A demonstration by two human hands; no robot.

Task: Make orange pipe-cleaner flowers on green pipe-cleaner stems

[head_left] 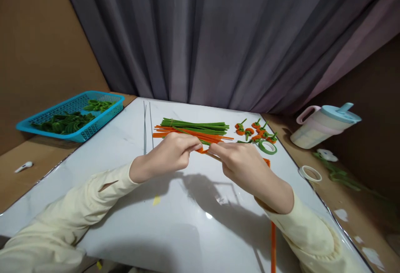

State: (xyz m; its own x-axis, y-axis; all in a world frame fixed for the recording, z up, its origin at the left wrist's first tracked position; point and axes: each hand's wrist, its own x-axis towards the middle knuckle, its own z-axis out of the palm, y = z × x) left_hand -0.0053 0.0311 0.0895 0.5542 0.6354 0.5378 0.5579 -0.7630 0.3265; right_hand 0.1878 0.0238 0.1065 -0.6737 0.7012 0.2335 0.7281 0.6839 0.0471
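Over the middle of the white table, my left hand [171, 151] and my right hand [245, 162] are close together, both closed in a pinch. A fuzzy orange pipe cleaner [201, 151] shows bent between their fingertips. Beside it, a thin tan rod runs under my right fingers. More orange strip shows beyond my right wrist and hangs below that forearm; whether it is the same piece I cannot tell. Just behind my hands lie orange pipe cleaners [161, 132] and a bundle of green pipe cleaners [200, 127]. Several small orange pumpkin shapes with green stems [249, 132] lie beyond my right hand.
Green tape [269, 152] lies near the pumpkins, and a white tape roll [316, 178] at the right edge. Thin dark wires [145, 129] lie left. A blue basket [84, 133] holds green pieces. A lidded cup [323, 127] stands right; a grey curtain [218, 40] hangs behind.
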